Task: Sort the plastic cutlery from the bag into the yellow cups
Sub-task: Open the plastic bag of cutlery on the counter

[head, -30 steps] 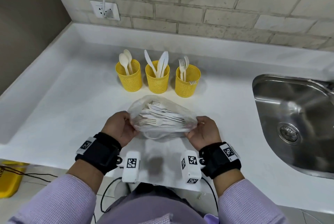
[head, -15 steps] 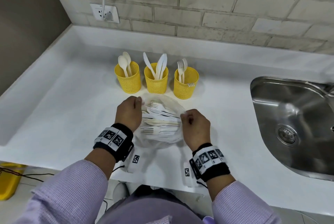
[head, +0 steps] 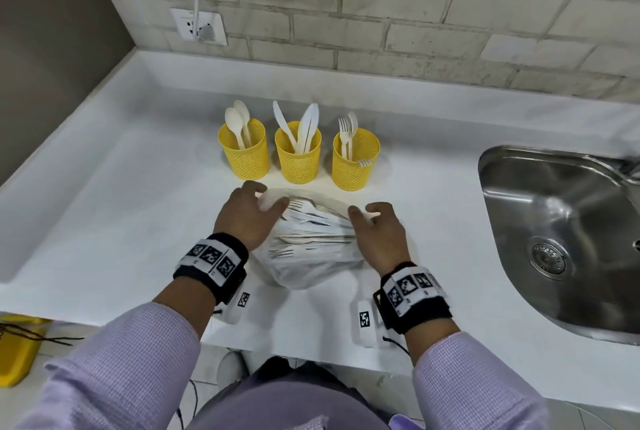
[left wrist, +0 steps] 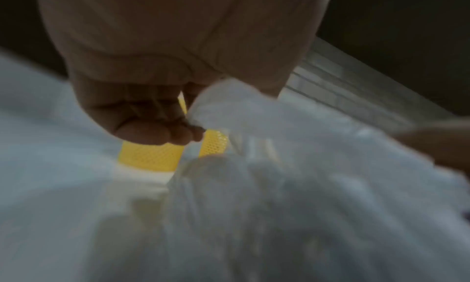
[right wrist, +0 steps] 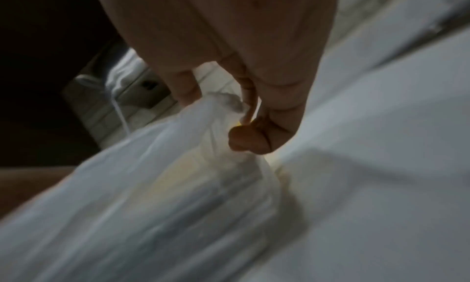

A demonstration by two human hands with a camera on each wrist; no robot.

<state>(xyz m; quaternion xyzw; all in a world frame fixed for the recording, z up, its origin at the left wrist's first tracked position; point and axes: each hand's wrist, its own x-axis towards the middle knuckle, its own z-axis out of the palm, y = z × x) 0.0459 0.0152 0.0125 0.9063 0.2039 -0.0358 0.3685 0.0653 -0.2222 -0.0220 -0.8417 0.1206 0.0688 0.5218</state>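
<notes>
Nearest, both pinching the film at the mouth of the clear bag (head: 311, 256) of cutlery on the counter (head: 104, 221), left hand (head: 247, 213) and right hand (head: 377, 235) at opposite edges; risking a tear or spill if yanked toward the yellow cups (head: 298, 159) beyond; no legible writing anywhere.

A white counter (head: 121, 207) carries everything. On it three yellow cups (head: 298, 155) stand in a row near the back wall, each with white cutlery inside. Just in front of them lies a clear plastic bag (head: 311, 266) with more cutlery. A steel sink (head: 561, 221) is set into the right side.
</notes>
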